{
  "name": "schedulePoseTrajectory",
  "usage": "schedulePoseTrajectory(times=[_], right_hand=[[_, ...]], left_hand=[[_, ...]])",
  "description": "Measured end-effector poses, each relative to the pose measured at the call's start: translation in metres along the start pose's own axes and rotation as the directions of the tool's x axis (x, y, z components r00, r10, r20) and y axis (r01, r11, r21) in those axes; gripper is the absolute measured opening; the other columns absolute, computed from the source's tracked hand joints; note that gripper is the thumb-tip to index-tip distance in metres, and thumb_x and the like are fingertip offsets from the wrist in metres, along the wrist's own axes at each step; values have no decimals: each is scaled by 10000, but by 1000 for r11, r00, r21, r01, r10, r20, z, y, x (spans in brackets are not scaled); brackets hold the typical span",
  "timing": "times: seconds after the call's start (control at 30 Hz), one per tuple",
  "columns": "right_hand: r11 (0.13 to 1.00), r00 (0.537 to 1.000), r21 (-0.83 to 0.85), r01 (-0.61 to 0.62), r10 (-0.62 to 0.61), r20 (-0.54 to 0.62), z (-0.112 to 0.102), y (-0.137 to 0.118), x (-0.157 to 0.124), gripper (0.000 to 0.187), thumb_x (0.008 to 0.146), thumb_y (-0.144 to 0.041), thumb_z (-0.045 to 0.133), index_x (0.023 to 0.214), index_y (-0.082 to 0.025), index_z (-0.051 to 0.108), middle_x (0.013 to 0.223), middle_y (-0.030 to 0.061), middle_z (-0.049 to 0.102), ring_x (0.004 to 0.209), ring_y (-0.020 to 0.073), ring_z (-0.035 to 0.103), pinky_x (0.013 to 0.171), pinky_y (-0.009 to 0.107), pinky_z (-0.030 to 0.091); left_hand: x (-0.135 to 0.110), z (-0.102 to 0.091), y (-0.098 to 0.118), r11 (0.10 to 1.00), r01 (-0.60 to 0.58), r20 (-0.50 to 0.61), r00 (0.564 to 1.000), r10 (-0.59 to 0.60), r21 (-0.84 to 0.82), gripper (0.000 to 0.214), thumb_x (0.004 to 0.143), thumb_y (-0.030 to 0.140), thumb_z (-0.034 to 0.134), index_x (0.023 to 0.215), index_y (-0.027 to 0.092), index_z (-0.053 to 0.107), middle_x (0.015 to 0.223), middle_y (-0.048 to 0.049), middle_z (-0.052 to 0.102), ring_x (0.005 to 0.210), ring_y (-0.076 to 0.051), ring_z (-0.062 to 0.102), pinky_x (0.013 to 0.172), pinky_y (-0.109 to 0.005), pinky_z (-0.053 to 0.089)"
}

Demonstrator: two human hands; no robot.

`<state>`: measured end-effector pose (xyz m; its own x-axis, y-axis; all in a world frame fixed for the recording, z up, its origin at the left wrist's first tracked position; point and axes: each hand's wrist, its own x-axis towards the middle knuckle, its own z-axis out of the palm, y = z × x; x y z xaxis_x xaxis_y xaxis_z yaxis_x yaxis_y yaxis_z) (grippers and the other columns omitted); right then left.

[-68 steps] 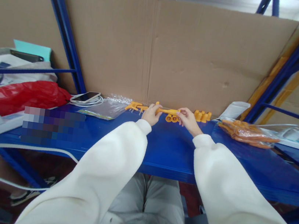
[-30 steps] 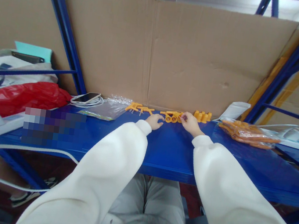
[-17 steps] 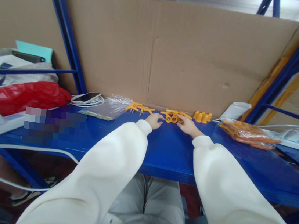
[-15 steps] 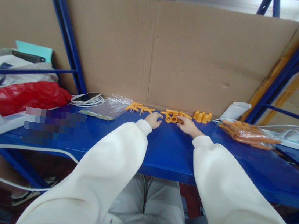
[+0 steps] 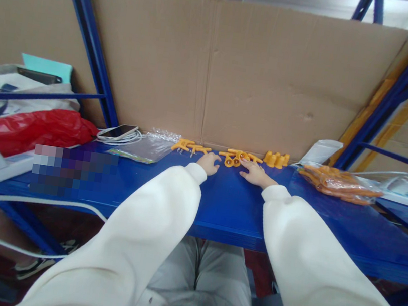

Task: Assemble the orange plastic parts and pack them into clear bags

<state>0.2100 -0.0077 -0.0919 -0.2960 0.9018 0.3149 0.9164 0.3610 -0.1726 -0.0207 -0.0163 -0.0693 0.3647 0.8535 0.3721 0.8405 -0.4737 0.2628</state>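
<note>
My left hand [image 5: 209, 163] rests over the blue tabletop with its fingers apart and nothing in them. To its left lie yellow forked pieces [image 5: 183, 145] with small metal parts sticking out. My right hand [image 5: 253, 173] is open, its fingers reaching to a cluster of yellow plastic pieces with round ends [image 5: 229, 161]; whether the fingertips touch them I cannot tell. Several yellow cup-like pieces [image 5: 276, 159] stand in a group to the right of that hand, near the cardboard.
A clear plastic bag [image 5: 147, 146] and a phone [image 5: 118, 133] with a coiled white cable lie left. A bag of orange pieces [image 5: 340, 183] lies right, before a white power strip [image 5: 406, 199]. A cardboard sheet [image 5: 215, 73] closes the back, between blue posts [image 5: 91, 38]. Red plastic [image 5: 32, 131] lies far left.
My right hand's fingers have spread, the thumb moving away from the yellow round-ended pieces. My left hand has stayed nearly in place.
</note>
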Motion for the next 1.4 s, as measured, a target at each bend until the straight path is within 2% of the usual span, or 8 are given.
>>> schedulePoseTrajectory(times=[0.17,0.33,0.5,0.63,0.73,0.9,1.17,1.4], right_hand=[[998,995,-3,-67,67,74,-6,-10,-4,613,921,-298,537,1528,-298,451,1595,71,410,1492,344,329,1167,657,284],[996,988,3,-85,84,129,-13,-15,-7,636,935,-281,512,1559,-231,401,1616,95,365,1516,320,283,1201,624,238],[996,990,24,-84,80,116,-15,-12,-8,605,928,-291,534,1528,-270,456,1606,82,384,1505,337,305,1183,642,267],[998,994,36,-60,57,95,-12,-7,-7,587,926,-297,544,1510,-289,481,1599,77,403,1499,336,320,1177,639,282],[997,993,39,-73,69,101,-11,-5,-6,585,929,-304,550,1509,-267,487,1598,91,405,1500,331,318,1193,612,272],[997,993,32,-76,73,91,-9,-4,-4,576,924,-311,553,1496,-259,507,1583,109,424,1486,366,336,1170,664,270],[998,993,37,-58,53,109,-11,-6,-5,546,926,-295,558,1471,-265,538,1603,90,393,1494,349,324,1185,638,266],[998,992,29,-52,48,118,-10,-2,-5,518,925,-308,545,1442,-292,569,1605,66,395,1495,354,319,1160,663,291]], left_hand=[[-2,-2,5,997,71,-33,997,-71,20,329,837,151,606,1134,185,743,1262,-100,703,1224,-257,628,1104,-369,472],[-5,-28,-1,959,282,-193,943,-272,25,295,856,157,591,1098,217,749,1264,-118,693,1238,-301,608,1106,-473,448],[-9,-56,-33,825,565,-287,789,-544,-11,416,822,201,638,1236,175,670,1382,-196,595,1343,-371,510,1091,-567,433],[-19,-55,-73,665,746,-363,611,-704,-35,573,801,253,683,1357,171,572,1500,-213,504,1463,-396,356,1112,-647,370],[-26,-49,-101,525,847,-286,485,-826,-80,553,800,216,671,1341,133,585,1510,-231,492,1461,-408,365,1084,-626,409],[-32,-47,-117,536,839,-225,506,-833,-97,265,819,149,626,1065,122,721,1244,-194,705,1201,-322,649,1015,-444,501],[-37,-51,-110,576,811,-259,538,-802,-99,271,868,151,564,1088,76,704,1268,-238,682,1183,-307,666,982,-370,511],[-31,-52,-108,509,852,-273,464,-843,-123,247,828,112,625,1059,108,714,1199,-228,717,1156,-327,680,941,-398,545]])
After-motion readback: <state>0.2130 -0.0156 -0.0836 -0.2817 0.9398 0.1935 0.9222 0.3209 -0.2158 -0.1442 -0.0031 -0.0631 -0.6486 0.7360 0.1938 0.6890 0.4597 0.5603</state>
